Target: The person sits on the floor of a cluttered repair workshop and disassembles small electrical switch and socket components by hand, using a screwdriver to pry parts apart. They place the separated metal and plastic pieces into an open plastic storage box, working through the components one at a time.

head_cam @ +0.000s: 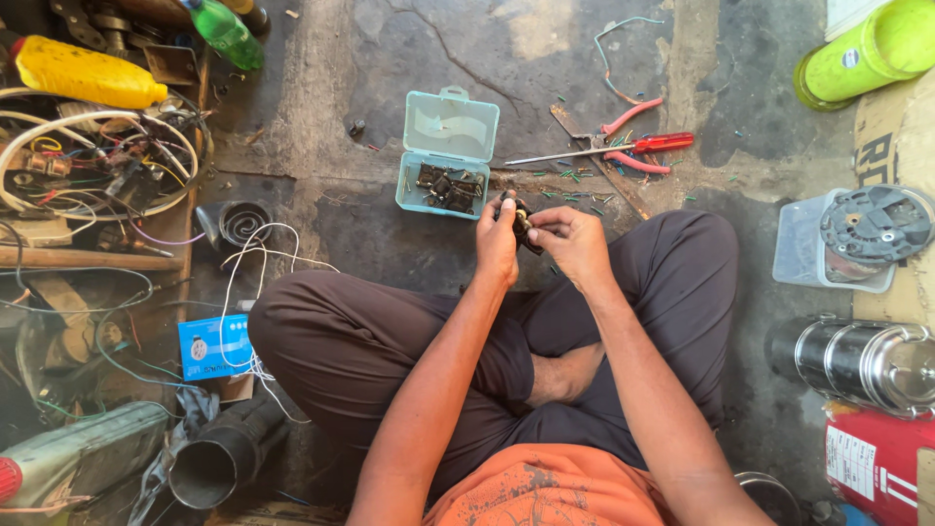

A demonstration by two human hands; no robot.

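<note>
I sit cross-legged on a concrete floor. My left hand [497, 242] and my right hand [568, 240] meet in front of my knees, both pinched on a small dark part [521, 218] held between the fingertips. Just beyond the hands lies an open pale-blue plastic box [446, 153] with several dark small parts inside. A red-handled screwdriver [623, 147] and pink-handled pliers [623, 139] lie on the floor beyond my right hand, among short bits of cut wire.
A pile of wires and tools [93, 166] fills the left side, with a yellow bottle [83, 74], a green bottle [226, 33], a blue carton [214, 346] and a dark pipe [216, 466]. At right are a green jug [867, 54], a clear tub with a black round part [842, 239] and a steel container [862, 358].
</note>
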